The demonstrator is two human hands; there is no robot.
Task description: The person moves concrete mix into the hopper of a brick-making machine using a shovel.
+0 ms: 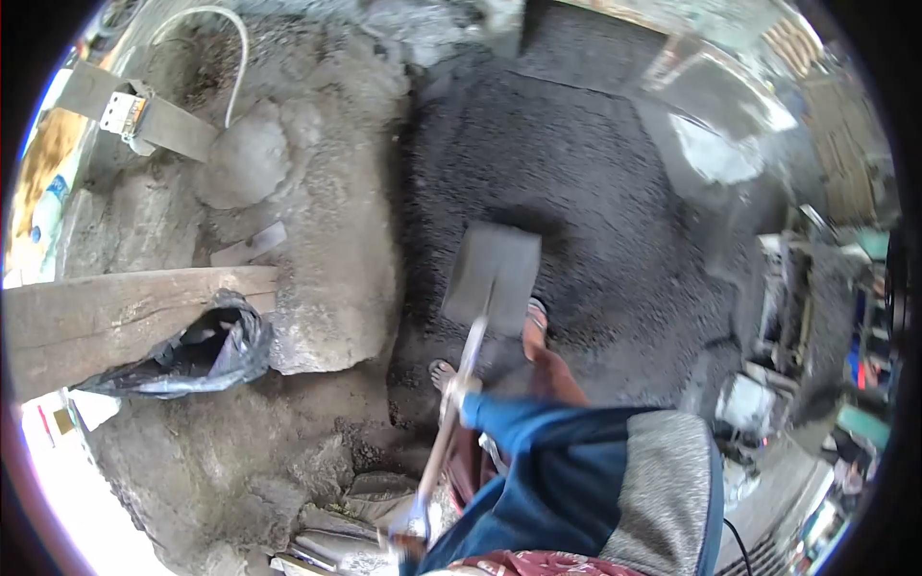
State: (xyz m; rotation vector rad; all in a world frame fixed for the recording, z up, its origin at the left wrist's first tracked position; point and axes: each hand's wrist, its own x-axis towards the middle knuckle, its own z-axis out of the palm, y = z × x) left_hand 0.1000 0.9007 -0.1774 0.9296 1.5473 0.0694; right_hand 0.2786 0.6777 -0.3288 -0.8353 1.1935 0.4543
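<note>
A shovel (494, 274) with a flat, square grey blade is held over dark, coarse material (567, 154) spread on the floor. Its wooden shaft runs down toward my body. My one hand (463, 387), in what looks like a light glove, is wrapped round the shaft near the blade. The other hand (407, 543) is at the handle end, low in the view and blurred. Which hand is left or right follows from the sleeves only in part; the lower hand's fingers are smeared. My sandalled feet stand just behind the blade.
A rough stone ledge (336, 230) rises on the left, with a wooden beam (134, 312) and a black plastic bag (216, 350) on it. A pale hose (240, 58) curves at the upper left. Metal frames and clutter (778, 317) line the right side. A white sack-like patch (715, 154) lies upper right.
</note>
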